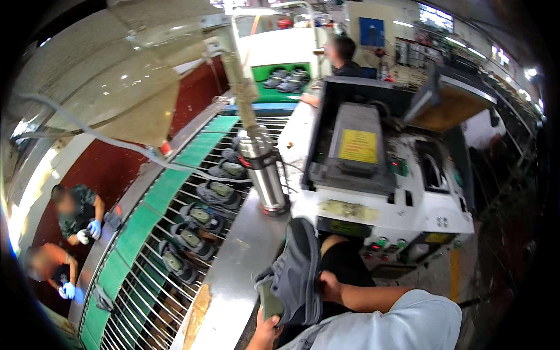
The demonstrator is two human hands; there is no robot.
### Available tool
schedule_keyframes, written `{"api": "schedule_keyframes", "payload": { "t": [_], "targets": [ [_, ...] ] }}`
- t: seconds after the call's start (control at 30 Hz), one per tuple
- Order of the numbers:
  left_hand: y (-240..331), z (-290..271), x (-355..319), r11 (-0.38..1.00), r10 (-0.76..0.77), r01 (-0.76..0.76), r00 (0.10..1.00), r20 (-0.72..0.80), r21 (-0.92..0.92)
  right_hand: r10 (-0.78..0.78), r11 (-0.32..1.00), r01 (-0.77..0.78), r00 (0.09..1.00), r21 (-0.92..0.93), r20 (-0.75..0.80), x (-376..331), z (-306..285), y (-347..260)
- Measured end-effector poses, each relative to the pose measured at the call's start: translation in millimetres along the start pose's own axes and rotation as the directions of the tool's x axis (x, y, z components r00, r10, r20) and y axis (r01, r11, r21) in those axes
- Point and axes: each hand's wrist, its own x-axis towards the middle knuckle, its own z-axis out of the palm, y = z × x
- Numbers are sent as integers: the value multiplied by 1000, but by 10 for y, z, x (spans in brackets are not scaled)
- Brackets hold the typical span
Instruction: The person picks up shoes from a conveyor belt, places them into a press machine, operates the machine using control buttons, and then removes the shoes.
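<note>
A dark grey sneaker (297, 262) is held toe up in front of me, its sole facing right. My left hand (266, 332) is closed on its lower end, with the thumb on an olive-green piece (270, 302) at the shoe's opening. From the right, my right hand (330, 286) grips the edge of the sole, its fingers partly hidden behind the shoe. On the rod rack to the left lie several similar grey shoes (201, 217) with olive-green pieces in their openings.
A metal ledge (248, 239) runs beside the rack, with a steel cylinder (269, 184) on it. To the right stands a white machine (402, 213) with its lid raised. Two gloved people (79, 210) work across the green strip (157, 204); another person (345, 58) is behind the machine.
</note>
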Motion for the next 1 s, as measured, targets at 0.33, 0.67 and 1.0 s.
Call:
{"api": "schedule_keyframes", "payload": {
  "t": [0.33,0.67,1.0],
  "targets": [
    [-185,2053,852,905,-11,-286,725,689,315,-568,762,477,817,438,98,-1701,-188,-871],
    [-326,2871,1232,102,402,-927,370,838,360,-458,800,349,881,488,120,-2156,-740,-874],
    [-123,3123,1214,472,183,-582,799,572,662,-244,924,231,970,305,5,-2181,-707,-850]
  ]
}}
